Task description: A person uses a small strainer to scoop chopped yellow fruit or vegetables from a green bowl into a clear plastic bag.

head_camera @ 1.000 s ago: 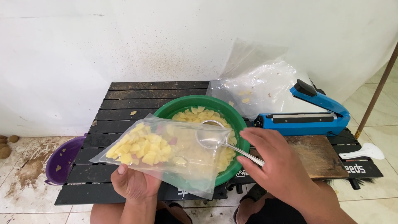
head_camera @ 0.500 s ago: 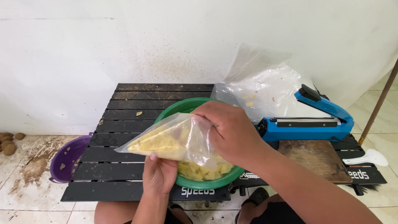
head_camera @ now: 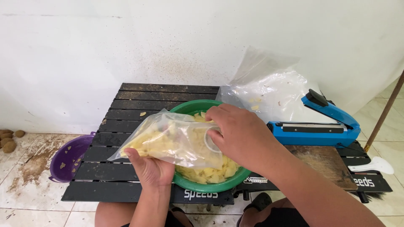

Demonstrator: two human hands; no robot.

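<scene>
My left hand (head_camera: 150, 170) holds a clear plastic bag (head_camera: 168, 141) partly filled with pale yellow chips, gripping it from below over the left rim of a green bowl (head_camera: 210, 185). My right hand (head_camera: 240, 134) is at the bag's open mouth, holding a metal spoon (head_camera: 210, 141) whose round head shows through the plastic inside the bag. The bowl sits on a low black slatted table (head_camera: 139, 105) and holds more yellow chips (head_camera: 206, 173).
A blue heat sealer (head_camera: 315, 126) stands on a wooden board (head_camera: 324, 162) at the right, with a large crumpled clear bag (head_camera: 269, 90) behind it. A purple basket (head_camera: 67, 157) sits on the floor at left. A white scoop (head_camera: 372, 166) lies at far right.
The spoon was out over the bowl a second ago; my right hand has since carried it into the bag's mouth. The bag has tilted and shifted slightly right.
</scene>
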